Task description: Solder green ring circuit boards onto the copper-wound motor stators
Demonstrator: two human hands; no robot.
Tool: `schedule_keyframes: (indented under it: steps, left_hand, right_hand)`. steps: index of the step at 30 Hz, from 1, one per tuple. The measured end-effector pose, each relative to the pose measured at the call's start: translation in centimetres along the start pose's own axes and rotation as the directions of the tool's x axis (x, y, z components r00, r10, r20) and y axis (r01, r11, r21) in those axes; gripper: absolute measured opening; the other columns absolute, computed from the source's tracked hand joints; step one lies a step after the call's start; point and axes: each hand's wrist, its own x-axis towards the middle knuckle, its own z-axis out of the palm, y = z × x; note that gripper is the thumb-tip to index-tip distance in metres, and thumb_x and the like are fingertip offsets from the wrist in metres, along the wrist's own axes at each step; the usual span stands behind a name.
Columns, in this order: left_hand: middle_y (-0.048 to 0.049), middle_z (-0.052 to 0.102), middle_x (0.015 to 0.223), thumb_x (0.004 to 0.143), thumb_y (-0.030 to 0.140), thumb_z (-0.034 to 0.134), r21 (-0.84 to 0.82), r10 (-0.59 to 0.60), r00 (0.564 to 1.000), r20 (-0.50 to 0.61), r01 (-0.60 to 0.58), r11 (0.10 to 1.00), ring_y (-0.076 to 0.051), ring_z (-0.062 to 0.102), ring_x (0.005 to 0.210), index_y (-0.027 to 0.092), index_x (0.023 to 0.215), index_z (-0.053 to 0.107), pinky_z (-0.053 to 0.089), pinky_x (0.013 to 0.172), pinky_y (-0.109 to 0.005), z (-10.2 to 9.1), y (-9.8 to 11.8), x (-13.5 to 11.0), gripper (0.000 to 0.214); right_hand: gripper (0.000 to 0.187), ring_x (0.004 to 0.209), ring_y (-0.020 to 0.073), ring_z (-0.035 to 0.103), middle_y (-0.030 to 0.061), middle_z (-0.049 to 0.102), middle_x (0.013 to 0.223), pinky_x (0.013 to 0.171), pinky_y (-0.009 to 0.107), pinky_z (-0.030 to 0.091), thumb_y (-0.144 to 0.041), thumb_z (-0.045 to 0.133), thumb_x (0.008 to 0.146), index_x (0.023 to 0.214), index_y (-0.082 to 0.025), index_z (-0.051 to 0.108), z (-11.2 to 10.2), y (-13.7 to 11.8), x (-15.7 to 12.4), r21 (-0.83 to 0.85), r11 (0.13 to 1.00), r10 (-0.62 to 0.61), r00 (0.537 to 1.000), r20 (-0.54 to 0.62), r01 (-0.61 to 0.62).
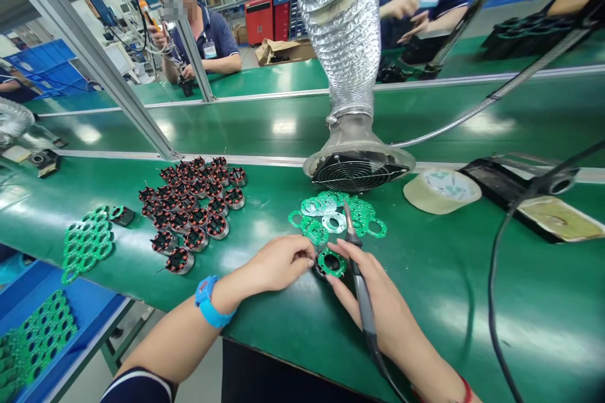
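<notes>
My left hand (283, 259), with a blue watch on the wrist, has its fingers curled and pinched against a small round motor stator (329, 262) capped with a green ring-shaped circuit board. My right hand (366, 283) rests beside the stator on its right and holds a soldering iron (355, 252) whose tip points away from me, over the stator. Just behind lies a loose heap of green ring boards (335, 217).
A cluster of several copper-wound stators (193, 208) sits to the left, with a panel of green boards (87, 242) beyond it. A fume extractor duct (354, 164), a tape roll (442, 190) and an iron stand with sponge (543, 208) stand behind. Other workers sit across the conveyor.
</notes>
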Motion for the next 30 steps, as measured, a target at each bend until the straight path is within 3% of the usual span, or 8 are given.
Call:
schedule_keyframes:
  steps: [3, 6, 9, 12, 19, 22, 25, 30]
  left_hand:
    - [0.0021, 0.056, 0.071, 0.082, 0.014, 0.054, -0.147, -0.026, 1.0, -0.013, 0.024, 0.989, -0.011, 0.05, 0.066, 0.016, 0.077, 0.057, 0.039, 0.062, -0.02, 0.6, -0.1, 0.2, 0.006]
    - [0.0027, 0.055, 0.069, 0.081, 0.016, 0.055, -0.212, -0.081, 0.997, -0.005, 0.079, 0.974, -0.011, 0.05, 0.065, 0.015, 0.077, 0.057, 0.038, 0.06, -0.02, 1.0, -0.1, 0.4, 0.005]
    - [0.0016, 0.057, 0.072, 0.082, 0.016, 0.055, -0.169, -0.08, 0.997, -0.018, 0.076, 0.983, -0.011, 0.051, 0.067, 0.015, 0.078, 0.058, 0.039, 0.062, -0.02, 1.0, 0.1, 0.3, 0.005]
    - [0.0008, 0.059, 0.075, 0.083, 0.015, 0.053, -0.073, -0.06, 0.996, -0.058, 0.056, 0.996, -0.012, 0.052, 0.069, 0.015, 0.08, 0.059, 0.038, 0.063, -0.021, 1.0, 0.2, 0.2, 0.007]
    - [0.0017, 0.057, 0.072, 0.085, 0.014, 0.05, 0.06, -0.063, 0.984, -0.166, 0.074, 0.995, -0.012, 0.05, 0.067, 0.017, 0.076, 0.054, 0.037, 0.062, -0.022, 1.3, -0.1, 0.2, 0.01]
    - [0.0012, 0.056, 0.072, 0.085, 0.013, 0.048, 0.155, -0.035, 0.98, -0.196, 0.066, 0.986, -0.013, 0.051, 0.068, 0.018, 0.075, 0.052, 0.037, 0.063, -0.023, 1.5, 0.0, 0.2, 0.011]
    - [-0.0001, 0.057, 0.074, 0.084, 0.012, 0.047, 0.288, 0.004, 0.976, -0.218, 0.061, 0.956, -0.015, 0.053, 0.07, 0.018, 0.075, 0.05, 0.038, 0.064, -0.024, 1.7, 0.2, 0.2, 0.011]
    - [-0.0025, 0.058, 0.075, 0.085, 0.014, 0.044, 0.508, 0.024, 0.976, -0.216, 0.091, 0.857, -0.017, 0.055, 0.071, 0.018, 0.077, 0.049, 0.042, 0.067, -0.028, 2.2, 0.4, 0.1, 0.01]
  right_hand:
    - [0.05, 0.092, 0.0233, 0.063, 0.0097, 0.065, 0.105, 0.078, 0.039, 0.054, -0.034, 0.055, 0.089, 0.134, -0.024, 0.038, 0.1, -0.3, 0.0, -0.043, 0.999, -0.032, 0.999, -0.029, 0.03]
    - [0.05, 0.098, 0.0256, 0.06, 0.0113, 0.064, 0.11, 0.081, 0.042, 0.052, -0.032, 0.055, 0.088, 0.135, -0.023, 0.039, 0.1, -0.9, 0.2, -0.111, 0.987, -0.123, 0.99, -0.075, 0.114]
    - [0.047, 0.109, 0.0257, 0.056, 0.0111, 0.063, 0.119, 0.086, 0.043, 0.049, -0.024, 0.053, 0.088, 0.134, -0.022, 0.041, -0.2, -1.5, 0.4, -0.136, 0.964, -0.244, 0.965, -0.099, 0.23]
    - [0.04, 0.102, 0.0236, 0.06, 0.009, 0.068, 0.108, 0.084, 0.041, 0.048, -0.016, 0.053, 0.087, 0.127, -0.021, 0.048, -0.5, -1.6, 0.5, -0.144, 0.953, -0.286, 0.951, -0.119, 0.268]
    - [0.036, 0.08, 0.0177, 0.066, 0.0044, 0.073, 0.092, 0.081, 0.038, 0.048, -0.009, 0.051, 0.086, 0.12, -0.02, 0.052, -0.9, -1.5, 0.7, -0.078, 0.956, -0.291, 0.947, -0.135, 0.282]
    - [0.039, 0.08, 0.0181, 0.067, 0.0035, 0.074, 0.089, 0.082, 0.037, 0.049, -0.01, 0.051, 0.087, 0.125, -0.019, 0.05, -1.2, -1.7, 0.8, -0.058, 0.966, -0.258, 0.948, -0.185, 0.252]
    - [0.04, 0.073, 0.0187, 0.066, 0.003, 0.072, 0.079, 0.072, 0.035, 0.051, -0.013, 0.053, 0.088, 0.127, -0.02, 0.05, -1.6, -1.7, 0.5, -0.016, 0.982, -0.186, 0.948, -0.259, 0.189]
    - [0.019, 0.059, 0.0154, 0.062, 0.0041, 0.069, 0.077, 0.056, 0.029, 0.049, -0.024, 0.053, 0.089, 0.104, -0.02, 0.062, -2.1, -0.9, -0.9, 0.143, 0.985, -0.048, 0.947, -0.318, 0.098]
